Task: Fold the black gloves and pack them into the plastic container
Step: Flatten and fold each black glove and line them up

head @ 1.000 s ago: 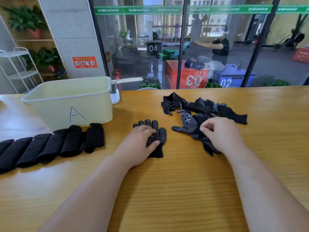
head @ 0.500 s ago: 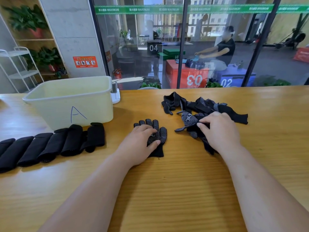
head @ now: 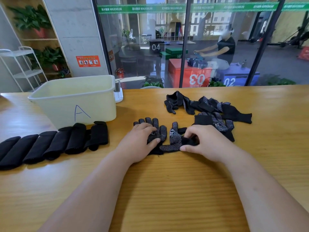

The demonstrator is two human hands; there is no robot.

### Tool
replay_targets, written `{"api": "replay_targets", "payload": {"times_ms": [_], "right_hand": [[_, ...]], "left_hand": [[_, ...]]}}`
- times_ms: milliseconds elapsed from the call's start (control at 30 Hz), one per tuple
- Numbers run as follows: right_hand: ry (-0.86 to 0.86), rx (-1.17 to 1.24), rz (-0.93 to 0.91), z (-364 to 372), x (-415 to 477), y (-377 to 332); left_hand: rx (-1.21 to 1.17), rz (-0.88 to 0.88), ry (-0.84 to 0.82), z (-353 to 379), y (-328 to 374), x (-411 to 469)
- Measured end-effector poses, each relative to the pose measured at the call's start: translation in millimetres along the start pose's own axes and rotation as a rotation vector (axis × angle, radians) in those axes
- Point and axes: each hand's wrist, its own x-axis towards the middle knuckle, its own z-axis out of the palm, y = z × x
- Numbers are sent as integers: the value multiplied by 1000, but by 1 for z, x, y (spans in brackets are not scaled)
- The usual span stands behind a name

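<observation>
On the wooden table (head: 167,190), the left hand (head: 138,144) lies flat, fingers straight, pressing a spread glove (head: 158,131). The right hand (head: 205,143) pinches a second glove (head: 174,139) just beside it. Loose gloves (head: 209,106) lie far right. The plastic container (head: 75,97) stands far left, with folded gloves (head: 50,143) lined up on its near side. A glass wall (head: 150,47) stands beyond the table's far edge.

folded gloves (head: 50,144) run off the left edge.
</observation>
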Motion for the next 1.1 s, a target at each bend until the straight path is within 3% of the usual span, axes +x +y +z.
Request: {"api": "replay_targets", "payload": {"times_ms": [267,467,633,767,833,967,1033,1100], "right_hand": [[309,-87,215,-3,3,31],[624,201,-15,-25,-6,-6],[503,418,4,-65,5,-49],[358,197,52,-84,22,-68],[424,137,28,-87,32,-71],[700,107,-213,-86,35,-65],[661,102,-360,-77,29,-58],[484,61,-401,-53,20,-43]], "left_hand": [[44,3,-55,-4,3,-6],[41,30,-87,-12,-8,-37],[-64,43,-27,-16,-18,-47],[-62,32,-20,-16,-16,-46],[-61,28,-14,-17,-15,-47],[-62,21,-7,-17,-15,-47],[-57,23,-8,-17,-15,-47],[-51,20,-15,-18,-15,-47]]}}
